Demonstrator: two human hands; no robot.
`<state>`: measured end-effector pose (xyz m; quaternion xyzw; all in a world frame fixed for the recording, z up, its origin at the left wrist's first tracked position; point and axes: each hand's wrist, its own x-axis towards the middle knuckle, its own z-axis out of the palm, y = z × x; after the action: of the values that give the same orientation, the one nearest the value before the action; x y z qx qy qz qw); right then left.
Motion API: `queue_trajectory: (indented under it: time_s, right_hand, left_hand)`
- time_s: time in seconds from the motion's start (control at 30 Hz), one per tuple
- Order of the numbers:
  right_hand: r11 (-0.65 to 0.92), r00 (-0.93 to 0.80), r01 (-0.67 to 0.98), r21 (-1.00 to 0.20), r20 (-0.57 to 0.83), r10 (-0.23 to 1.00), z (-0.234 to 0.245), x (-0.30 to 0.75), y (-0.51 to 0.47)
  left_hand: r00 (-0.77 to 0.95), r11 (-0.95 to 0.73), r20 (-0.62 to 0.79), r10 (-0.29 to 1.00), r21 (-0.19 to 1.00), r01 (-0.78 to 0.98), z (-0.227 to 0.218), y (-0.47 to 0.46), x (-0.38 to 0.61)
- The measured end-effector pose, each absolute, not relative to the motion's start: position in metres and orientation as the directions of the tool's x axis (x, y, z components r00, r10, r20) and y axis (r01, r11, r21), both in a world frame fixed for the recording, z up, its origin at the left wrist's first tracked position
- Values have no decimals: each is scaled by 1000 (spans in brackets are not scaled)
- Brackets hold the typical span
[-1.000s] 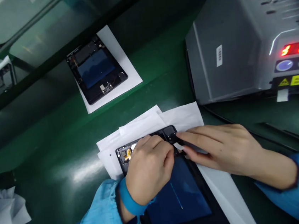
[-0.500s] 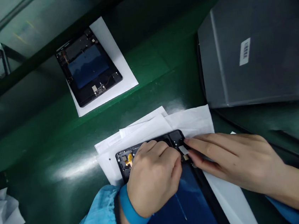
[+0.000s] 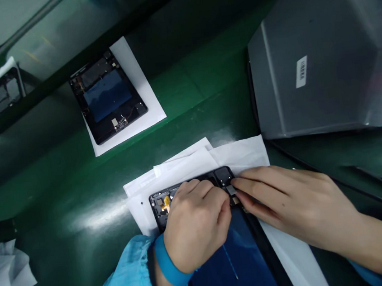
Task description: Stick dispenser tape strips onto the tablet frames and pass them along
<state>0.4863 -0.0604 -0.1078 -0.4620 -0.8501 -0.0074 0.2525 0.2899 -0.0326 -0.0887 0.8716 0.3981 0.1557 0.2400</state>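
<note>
An opened tablet (image 3: 231, 266) lies on white sheets in front of me, its inner parts and a large dark blue panel facing up. My left hand (image 3: 196, 224) rests in a fist across its upper part; the fingertips and whatever they hold are hidden. From the right, my right hand (image 3: 296, 204) reaches to the tablet's top right corner. Its thumb and fingertips close around the end of a small grey strip (image 3: 231, 189) there. Left of my fist, an orange flex cable (image 3: 165, 204) shows inside the frame.
Another opened tablet (image 3: 107, 97) lies on white paper (image 3: 153, 112) farther back. A large grey covered box (image 3: 318, 57) stands at right, with a dark cable (image 3: 302, 163) beside it. Crumpled white sheets (image 3: 10, 275) sit at far left on the green table (image 3: 68, 247).
The view has shifted slightly, showing more of the grey box's right side. My right hand has moved a little leftward over the strip, which looks darker; my left hand stays nearly still.
</note>
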Motion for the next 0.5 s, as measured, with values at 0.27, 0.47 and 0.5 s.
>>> queue_trajectory:
  time_s: [0.27, 0.47, 0.5]
  right_hand:
    - [628, -488, 736, -253, 444, 751, -108, 482, -65]
    - [661, -586, 748, -53, 415, 696, -110, 477, -76]
    - [663, -602, 748, -17, 403, 689, -110, 476, -78]
  left_hand:
    - [656, -591, 47, 753, 487, 644, -91, -38, 288]
    - [670, -608, 37, 741, 459, 648, -97, -41, 286]
    - [667, -608, 44, 744, 460, 647, -98, -41, 285]
